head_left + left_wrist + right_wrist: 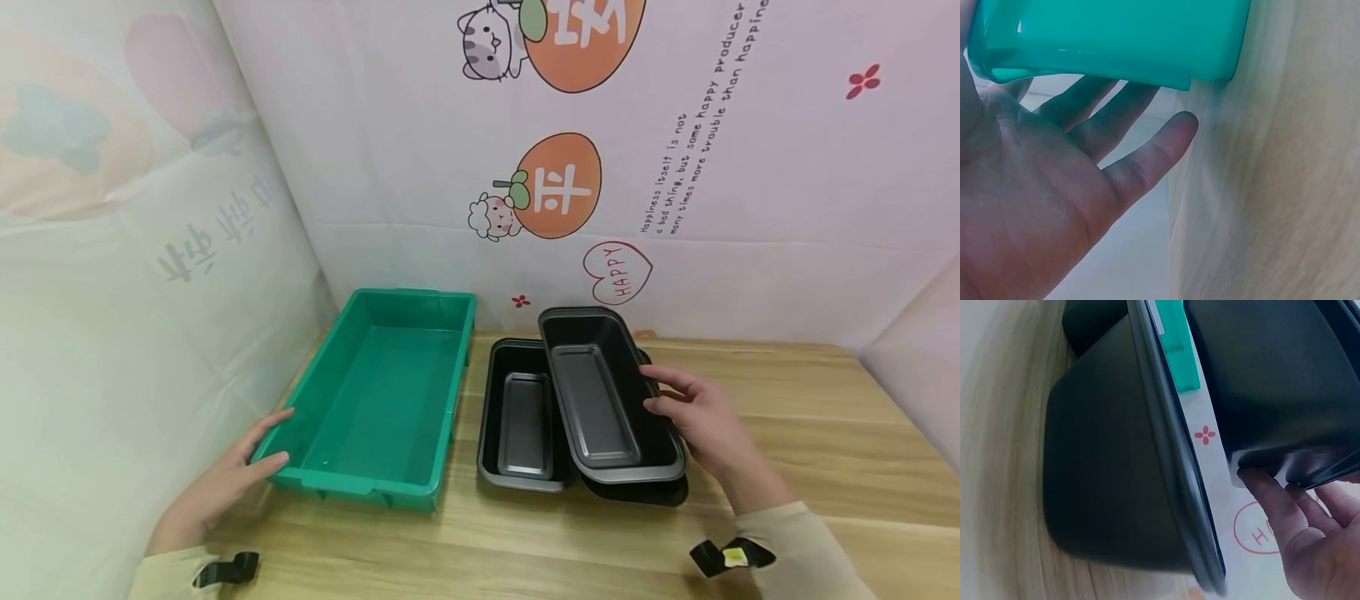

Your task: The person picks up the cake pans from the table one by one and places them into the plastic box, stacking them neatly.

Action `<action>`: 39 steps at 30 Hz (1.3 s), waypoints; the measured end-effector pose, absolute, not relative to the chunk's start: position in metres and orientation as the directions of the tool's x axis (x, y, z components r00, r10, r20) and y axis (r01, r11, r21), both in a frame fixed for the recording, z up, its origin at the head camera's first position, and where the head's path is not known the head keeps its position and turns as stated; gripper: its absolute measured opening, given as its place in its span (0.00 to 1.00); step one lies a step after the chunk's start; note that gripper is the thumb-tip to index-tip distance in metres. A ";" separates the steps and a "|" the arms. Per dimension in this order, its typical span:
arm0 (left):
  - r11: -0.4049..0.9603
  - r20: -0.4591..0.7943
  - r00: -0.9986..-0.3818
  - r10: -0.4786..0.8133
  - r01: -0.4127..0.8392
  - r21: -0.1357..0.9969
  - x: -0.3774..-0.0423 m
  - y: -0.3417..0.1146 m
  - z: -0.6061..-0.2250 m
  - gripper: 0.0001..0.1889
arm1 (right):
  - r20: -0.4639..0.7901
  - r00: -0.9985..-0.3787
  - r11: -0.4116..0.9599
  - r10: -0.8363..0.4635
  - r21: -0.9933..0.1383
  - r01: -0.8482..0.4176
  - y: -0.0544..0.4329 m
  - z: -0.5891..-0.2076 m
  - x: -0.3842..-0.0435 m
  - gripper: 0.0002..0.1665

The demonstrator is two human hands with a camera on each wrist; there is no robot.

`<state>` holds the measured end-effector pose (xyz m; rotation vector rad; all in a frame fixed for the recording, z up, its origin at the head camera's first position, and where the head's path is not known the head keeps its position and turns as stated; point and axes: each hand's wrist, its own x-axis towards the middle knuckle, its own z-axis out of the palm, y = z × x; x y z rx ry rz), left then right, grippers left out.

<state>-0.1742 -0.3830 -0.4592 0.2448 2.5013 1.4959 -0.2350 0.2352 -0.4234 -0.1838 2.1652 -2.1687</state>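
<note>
My right hand [708, 425] grips the right rim of a black loaf pan [592, 400], thumb and index fingertip over the edge. In the right wrist view, other fingers [1272, 503] reach under that pan's rim. The held pan tilts above another dark loaf pan [1110, 450], mostly hidden beneath it in the head view. A further loaf pan [525, 425] stands upright to the left, partly overlapped. My left hand [225, 483] rests at the near left corner of a green plastic tray [378, 392], its fingers fairly straight; the little finger [1157, 150] stands apart from the tray.
The wooden tabletop [810, 417] extends to the right of the pans and along the front. White cloth printed with cartoon fruit [558, 187] hangs behind, and a pale cloth side [150, 333] stands close to the tray's left.
</note>
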 end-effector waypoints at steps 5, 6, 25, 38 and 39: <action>0.472 -0.101 -0.963 0.249 0.029 0.881 -0.174 -0.384 -0.459 0.34 | 0.017 -0.992 0.039 -0.121 -0.999 -0.022 0.227 -0.422 -0.236 0.30; 0.474 -0.101 -0.963 0.248 0.030 0.880 -0.175 -0.384 -0.459 0.34 | 0.012 -0.993 0.046 -0.119 -0.999 -0.017 0.226 -0.421 -0.236 0.30; 0.487 -0.099 -0.967 0.235 0.029 0.873 -0.176 -0.385 -0.462 0.34 | -0.029 -0.992 0.089 -0.120 -0.996 0.018 0.190 -0.419 -0.235 0.31; 0.472 -0.094 -0.966 0.241 0.032 0.881 -0.177 -0.385 -0.464 0.34 | -0.040 -0.992 0.075 -0.119 -0.997 0.031 0.158 -0.411 -0.233 0.29; 0.472 -0.095 -0.966 0.241 0.031 0.881 -0.178 -0.386 -0.464 0.34 | -0.040 -0.992 0.071 -0.120 -0.997 0.031 0.155 -0.411 -0.234 0.29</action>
